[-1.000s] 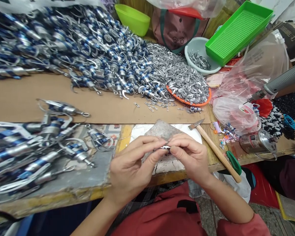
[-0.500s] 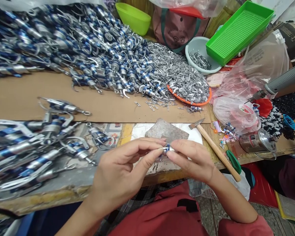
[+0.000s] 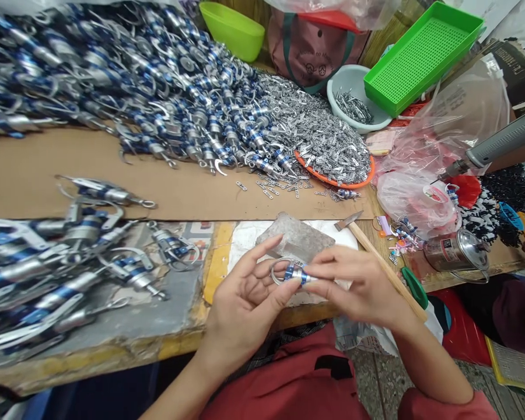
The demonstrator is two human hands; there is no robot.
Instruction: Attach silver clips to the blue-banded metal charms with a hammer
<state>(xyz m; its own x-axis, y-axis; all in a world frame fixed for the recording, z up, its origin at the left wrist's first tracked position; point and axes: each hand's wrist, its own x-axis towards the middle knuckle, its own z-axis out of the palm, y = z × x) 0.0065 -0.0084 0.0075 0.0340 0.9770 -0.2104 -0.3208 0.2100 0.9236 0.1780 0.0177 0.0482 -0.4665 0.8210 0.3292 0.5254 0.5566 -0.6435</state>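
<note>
Pinching blue-silver clip (image 3: 294,272) w/ both, left hand (image 3: 245,309) fingers splayed, right hand (image 3: 359,289) gripping end

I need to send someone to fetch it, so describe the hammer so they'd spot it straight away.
Start at the grey stone block on the table's near edge. The hammer lies just right of it, behind the right hand. It is the only wooden-handled tool among all the metal parts.

A small assembly workshop. Beyond the grip, a cardboard-covered bench (image 3: 39,175) carries bulk heaps of blue-and-silver clips (image 3: 126,76) and metal tabs (image 3: 328,146). Right of the grip lie a hammer (image 3: 376,256) and parts trays (image 3: 420,52).
</note>
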